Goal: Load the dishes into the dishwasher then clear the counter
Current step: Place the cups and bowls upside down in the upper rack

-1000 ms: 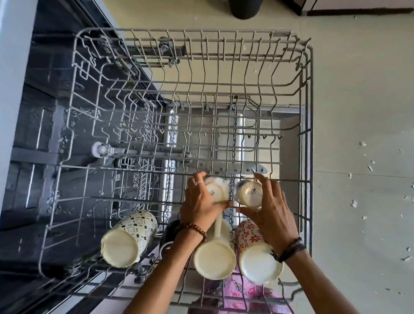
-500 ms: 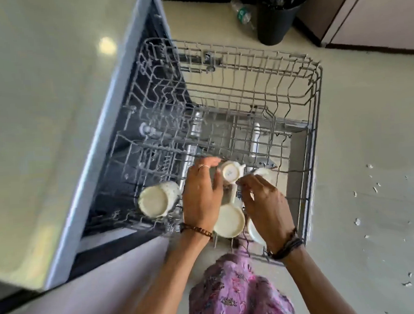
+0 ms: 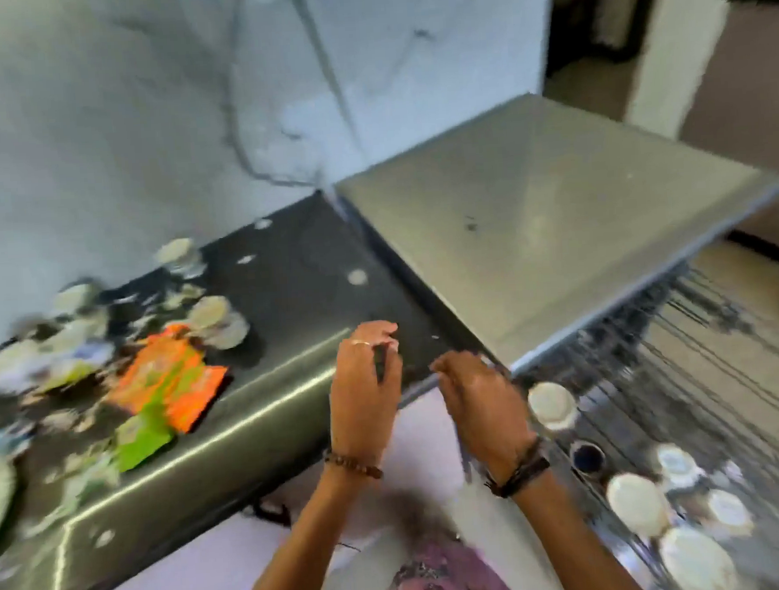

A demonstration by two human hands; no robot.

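The view is blurred by motion. My left hand and my right hand hang in the air in front of the dark counter, both empty with loosely curled fingers. At the right the pulled-out dishwasher rack holds several cream cups bottom up. On the counter's left stand small glasses and cups among orange and green wrappers.
The dishwasher's steel top adjoins the counter on the right. A marbled white wall backs the counter. Pale floor tiles show beyond the rack, and a doorway opens at the upper right.
Both hands let go of the cups in the rack and rose toward the counter. The view swung left and up from the rack to the counter.
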